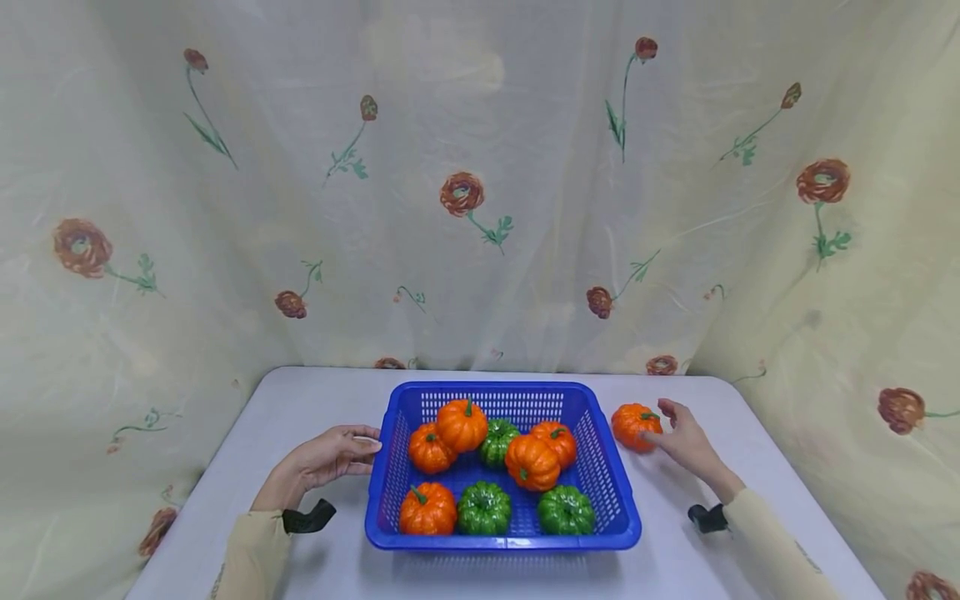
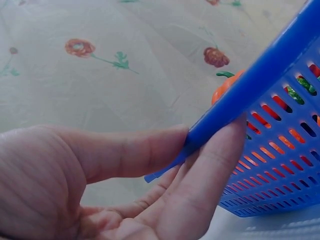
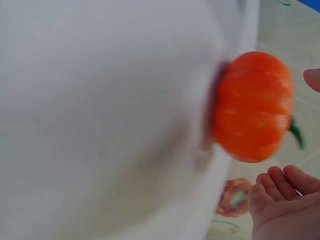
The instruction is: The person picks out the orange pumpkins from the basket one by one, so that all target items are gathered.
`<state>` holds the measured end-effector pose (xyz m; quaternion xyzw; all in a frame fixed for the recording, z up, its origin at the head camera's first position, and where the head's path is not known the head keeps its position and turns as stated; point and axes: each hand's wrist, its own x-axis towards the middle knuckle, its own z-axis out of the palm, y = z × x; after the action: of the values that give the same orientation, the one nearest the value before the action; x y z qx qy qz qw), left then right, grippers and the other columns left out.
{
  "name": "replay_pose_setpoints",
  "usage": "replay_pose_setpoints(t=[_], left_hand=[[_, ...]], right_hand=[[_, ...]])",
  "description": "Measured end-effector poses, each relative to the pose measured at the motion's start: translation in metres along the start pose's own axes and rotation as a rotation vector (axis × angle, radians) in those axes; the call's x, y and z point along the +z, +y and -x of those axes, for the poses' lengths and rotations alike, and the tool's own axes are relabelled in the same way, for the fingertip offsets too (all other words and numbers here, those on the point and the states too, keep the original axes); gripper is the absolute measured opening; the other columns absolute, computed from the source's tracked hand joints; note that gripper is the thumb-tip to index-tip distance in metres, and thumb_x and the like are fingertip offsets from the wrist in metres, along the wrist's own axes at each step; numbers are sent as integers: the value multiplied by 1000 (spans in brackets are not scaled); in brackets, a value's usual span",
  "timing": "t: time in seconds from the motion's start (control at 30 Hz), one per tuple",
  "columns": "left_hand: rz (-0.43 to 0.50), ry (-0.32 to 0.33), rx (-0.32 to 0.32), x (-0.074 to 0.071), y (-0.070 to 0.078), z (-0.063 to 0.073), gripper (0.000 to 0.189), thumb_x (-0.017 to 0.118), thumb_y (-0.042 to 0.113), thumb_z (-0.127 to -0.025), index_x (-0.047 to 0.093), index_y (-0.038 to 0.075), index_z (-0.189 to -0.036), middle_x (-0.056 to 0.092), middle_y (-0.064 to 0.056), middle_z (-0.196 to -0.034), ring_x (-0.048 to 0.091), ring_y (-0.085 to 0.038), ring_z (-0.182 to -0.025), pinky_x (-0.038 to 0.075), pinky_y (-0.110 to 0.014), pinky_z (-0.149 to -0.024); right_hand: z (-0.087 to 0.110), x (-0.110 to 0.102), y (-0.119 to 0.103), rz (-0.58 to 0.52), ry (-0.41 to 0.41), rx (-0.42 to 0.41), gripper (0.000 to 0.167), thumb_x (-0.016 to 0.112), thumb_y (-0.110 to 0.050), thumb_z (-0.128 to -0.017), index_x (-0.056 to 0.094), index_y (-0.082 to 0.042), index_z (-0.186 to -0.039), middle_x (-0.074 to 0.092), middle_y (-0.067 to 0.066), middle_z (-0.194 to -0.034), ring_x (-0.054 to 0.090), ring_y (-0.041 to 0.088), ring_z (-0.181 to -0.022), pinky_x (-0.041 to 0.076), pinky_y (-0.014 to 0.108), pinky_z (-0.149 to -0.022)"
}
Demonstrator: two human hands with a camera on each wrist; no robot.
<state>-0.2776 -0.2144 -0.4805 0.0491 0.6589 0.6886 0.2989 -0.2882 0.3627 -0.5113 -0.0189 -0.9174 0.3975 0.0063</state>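
My left hand [image 1: 337, 457] pinches the left rim of a blue plastic basket [image 1: 504, 543]; in the left wrist view the thumb lies on one side of the rim and fingers [image 2: 200, 175] on the other. Several small orange pumpkins [image 1: 427, 510] and three green ones [image 1: 483, 508] lie inside the basket. Right of it, a single orange pumpkin [image 1: 634, 427] with a green stem sits on the table. My right hand [image 1: 686, 446] is beside this pumpkin, thumb and fingers spread. In the right wrist view, gaps show between the pumpkin and the hand.
The white table [image 1: 315, 396] has rounded far corners. A pale curtain [image 1: 525, 292] printed with flowers hangs behind it and along both sides. Inside the basket, two orange pumpkins rest partly on top of others.
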Motion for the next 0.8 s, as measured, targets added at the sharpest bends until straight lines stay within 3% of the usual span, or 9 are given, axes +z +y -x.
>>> replay_pose_setpoints(t=[0.37,0.67,0.8], left_hand=[[6,17,-8,2,1,2,39,59,10,-95,45,-7,-127,66,-9,-102,66,-18,-91,58,-34,-85],[1,23,-8,1,-1,1,42,60,11,-94,44,-8,-128,66,-8,-101,65,-18,-90,58,-33,-85],[1,14,-5,-1,0,0,42,59,11,-95,44,-8,-129,66,-8,-102,66,-18,-91,58,-34,-86]], right_hand=[[11,-23,-54,39,4,-221,77,71,-18,-86,27,5,-145,32,31,-146,31,50,-135,33,61,-108],[31,-18,-109,-4,-139,-381,74,73,-14,-84,32,2,-144,36,28,-146,32,48,-136,28,63,-110],[37,-6,-128,4,-243,-466,73,74,-14,-83,34,3,-142,38,27,-145,35,48,-135,28,62,-110]])
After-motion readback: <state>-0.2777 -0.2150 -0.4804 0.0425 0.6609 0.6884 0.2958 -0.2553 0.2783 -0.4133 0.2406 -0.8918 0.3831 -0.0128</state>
